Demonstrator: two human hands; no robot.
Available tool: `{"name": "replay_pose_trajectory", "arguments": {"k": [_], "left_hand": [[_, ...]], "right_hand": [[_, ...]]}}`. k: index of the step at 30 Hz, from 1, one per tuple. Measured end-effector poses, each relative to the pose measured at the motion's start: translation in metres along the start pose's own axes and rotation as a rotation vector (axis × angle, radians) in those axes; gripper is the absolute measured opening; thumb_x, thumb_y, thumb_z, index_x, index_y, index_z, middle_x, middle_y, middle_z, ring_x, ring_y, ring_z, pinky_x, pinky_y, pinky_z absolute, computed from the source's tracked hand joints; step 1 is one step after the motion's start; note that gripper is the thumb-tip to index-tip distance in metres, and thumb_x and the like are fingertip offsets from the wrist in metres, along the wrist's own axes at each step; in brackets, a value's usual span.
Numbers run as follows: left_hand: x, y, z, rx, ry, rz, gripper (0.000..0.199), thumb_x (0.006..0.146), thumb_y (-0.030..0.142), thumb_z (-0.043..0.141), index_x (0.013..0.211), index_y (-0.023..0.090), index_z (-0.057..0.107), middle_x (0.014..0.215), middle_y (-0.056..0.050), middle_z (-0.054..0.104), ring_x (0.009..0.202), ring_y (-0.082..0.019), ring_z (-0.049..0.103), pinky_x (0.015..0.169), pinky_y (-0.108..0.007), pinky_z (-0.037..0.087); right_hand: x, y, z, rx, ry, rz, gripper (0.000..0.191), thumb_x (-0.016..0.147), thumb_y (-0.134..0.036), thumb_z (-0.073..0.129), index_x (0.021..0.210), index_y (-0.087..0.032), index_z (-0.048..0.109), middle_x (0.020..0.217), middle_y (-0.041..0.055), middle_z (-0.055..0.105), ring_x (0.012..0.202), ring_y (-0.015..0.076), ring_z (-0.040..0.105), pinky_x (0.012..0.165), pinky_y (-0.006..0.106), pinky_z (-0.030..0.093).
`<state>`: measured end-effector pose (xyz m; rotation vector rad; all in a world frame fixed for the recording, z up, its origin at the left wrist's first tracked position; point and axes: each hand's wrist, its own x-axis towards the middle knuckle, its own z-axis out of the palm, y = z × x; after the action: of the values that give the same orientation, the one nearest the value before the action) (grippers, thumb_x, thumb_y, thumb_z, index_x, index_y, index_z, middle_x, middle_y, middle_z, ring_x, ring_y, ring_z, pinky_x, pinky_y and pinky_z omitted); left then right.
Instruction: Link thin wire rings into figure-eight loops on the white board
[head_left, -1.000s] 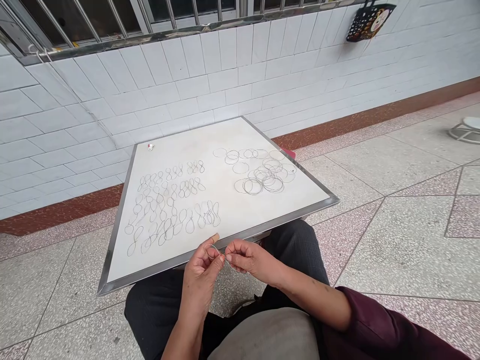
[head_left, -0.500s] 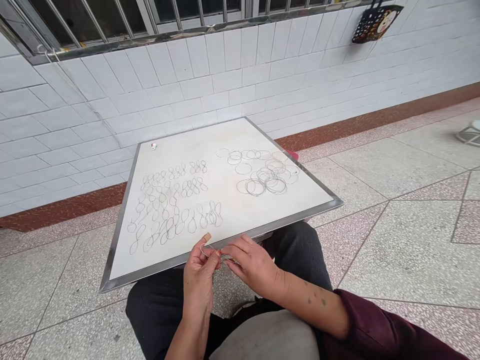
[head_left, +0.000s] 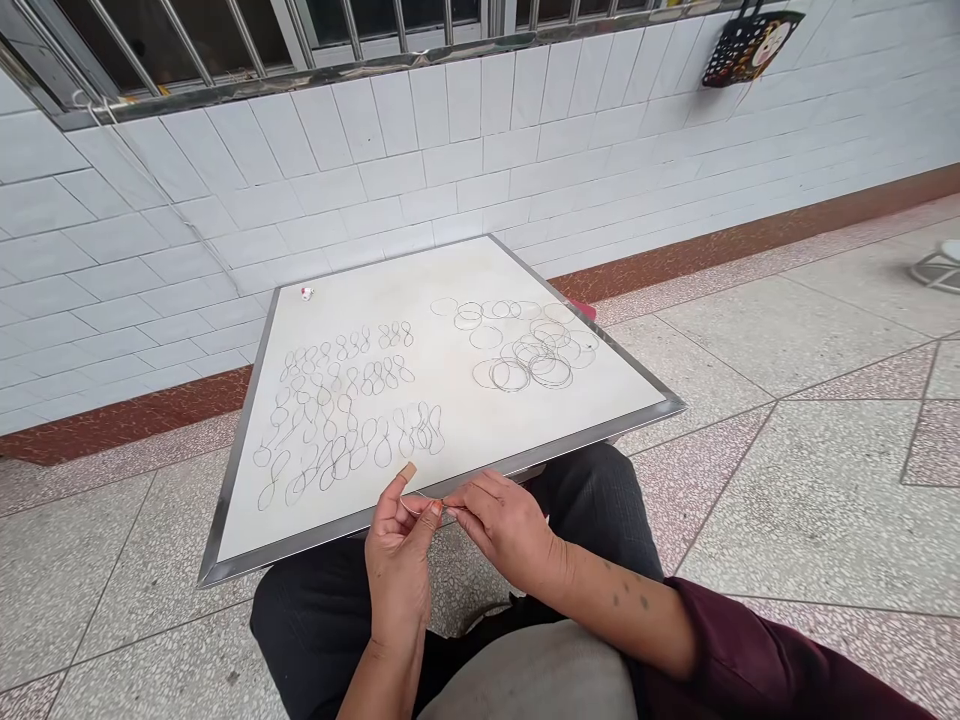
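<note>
Close to the table's near edge, my left hand pinches a thin wire loop between thumb and fingers. A tan wrap covers the tip of one raised finger. My right hand meets it from the right, its fingertips pinched on the same wire where the two hands touch. The part of the wire under the fingertips is hidden. Beyond them on the white table lie rows of wires twisted into figure-eights at the left. Round wire rings overlap in a loose group at the right.
A metal strip edges the table. A small white and red object sits near its far left corner. The tiled wall rises just behind, with a barred window above. A dotted bag hangs at upper right.
My right fingers have closed in on the wire beside my left fingertips, and the loop looks narrower. The wires on the table lie as before.
</note>
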<state>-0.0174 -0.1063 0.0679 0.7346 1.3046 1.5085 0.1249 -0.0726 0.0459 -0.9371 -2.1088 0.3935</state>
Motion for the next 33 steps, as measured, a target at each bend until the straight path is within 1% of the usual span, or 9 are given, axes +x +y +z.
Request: {"name": "replay_pose_trajectory", "arguments": {"k": [5,13,20,22,24,26,27,29,33], "left_hand": [[0.001,0.0,-0.002,0.059,-0.061,0.045,0.061,0.074,0.03,0.08,0.131,0.024,0.06,0.075,0.003,0.067,0.078,-0.014,0.063,0.087,-0.029,0.049],[0.004,-0.004,-0.006,0.111,-0.123,0.127,0.053,0.078,0.03,0.078,0.128,0.026,0.062,0.077,0.003,0.065,0.078,-0.014,0.061,0.087,-0.029,0.048],[0.013,-0.018,-0.009,0.153,-0.117,0.139,0.051,0.081,0.031,0.075,0.127,0.023,0.057,0.076,0.002,0.064,0.076,-0.015,0.06,0.082,-0.029,0.048],[0.015,-0.02,-0.009,0.187,-0.122,0.151,0.048,0.082,0.032,0.073,0.126,0.023,0.057,0.076,0.002,0.064,0.076,-0.016,0.061,0.083,-0.03,0.048],[0.018,-0.019,-0.008,0.192,-0.147,0.159,0.048,0.083,0.034,0.072,0.126,0.023,0.056,0.076,0.002,0.064,0.075,-0.016,0.061,0.081,-0.031,0.048],[0.022,-0.017,-0.007,0.179,-0.182,0.142,0.052,0.081,0.034,0.073,0.129,0.022,0.055,0.076,0.002,0.064,0.073,-0.016,0.061,0.078,-0.03,0.048],[0.025,-0.015,-0.007,0.173,-0.197,0.121,0.057,0.079,0.034,0.074,0.13,0.022,0.053,0.075,0.002,0.063,0.072,-0.016,0.061,0.075,-0.03,0.048],[0.032,-0.012,-0.006,0.173,-0.21,0.059,0.067,0.074,0.033,0.078,0.133,0.02,0.049,0.073,0.002,0.063,0.069,-0.016,0.06,0.071,-0.029,0.047],[0.049,-0.009,-0.003,0.202,-0.197,-0.032,0.079,0.064,0.033,0.083,0.133,0.015,0.048,0.069,0.002,0.065,0.063,-0.016,0.059,0.066,-0.03,0.047]], "right_hand": [[-0.001,0.001,-0.001,0.094,-0.023,0.127,0.017,0.099,-0.026,0.052,0.094,-0.021,0.067,0.087,0.0046,0.069,0.081,0.0199,0.06,0.072,0.033,0.048],[-0.004,0.001,0.0,0.274,-0.055,0.294,0.017,0.098,-0.029,0.054,0.09,-0.023,0.068,0.086,0.0023,0.067,0.08,0.0168,0.061,0.072,0.029,0.047],[-0.004,0.011,0.015,0.373,-0.072,0.429,0.018,0.094,-0.032,0.057,0.085,-0.022,0.069,0.081,0.0015,0.066,0.08,0.0181,0.059,0.074,0.03,0.044],[-0.004,0.017,0.022,0.507,-0.082,0.494,0.022,0.092,-0.037,0.058,0.081,-0.021,0.069,0.077,0.0014,0.065,0.077,0.0182,0.059,0.071,0.029,0.043],[-0.003,0.022,0.028,0.718,-0.105,0.572,0.028,0.088,-0.043,0.061,0.076,-0.018,0.067,0.07,0.0001,0.062,0.07,0.0169,0.057,0.067,0.028,0.043],[-0.003,0.027,0.032,0.854,-0.108,0.611,0.032,0.085,-0.048,0.063,0.074,-0.017,0.065,0.066,-0.0007,0.061,0.066,0.016,0.056,0.066,0.028,0.043],[-0.003,0.028,0.033,0.873,-0.102,0.615,0.033,0.084,-0.049,0.063,0.074,-0.017,0.065,0.066,-0.0006,0.061,0.066,0.0159,0.056,0.066,0.028,0.043],[-0.003,0.029,0.032,0.808,-0.082,0.589,0.032,0.086,-0.047,0.061,0.078,-0.017,0.067,0.071,0.0007,0.064,0.07,0.017,0.057,0.069,0.03,0.044],[0.001,0.03,0.021,0.506,-0.066,0.452,0.024,0.091,-0.037,0.054,0.089,-0.021,0.072,0.083,0.0044,0.067,0.083,0.0207,0.059,0.077,0.033,0.044]]}}
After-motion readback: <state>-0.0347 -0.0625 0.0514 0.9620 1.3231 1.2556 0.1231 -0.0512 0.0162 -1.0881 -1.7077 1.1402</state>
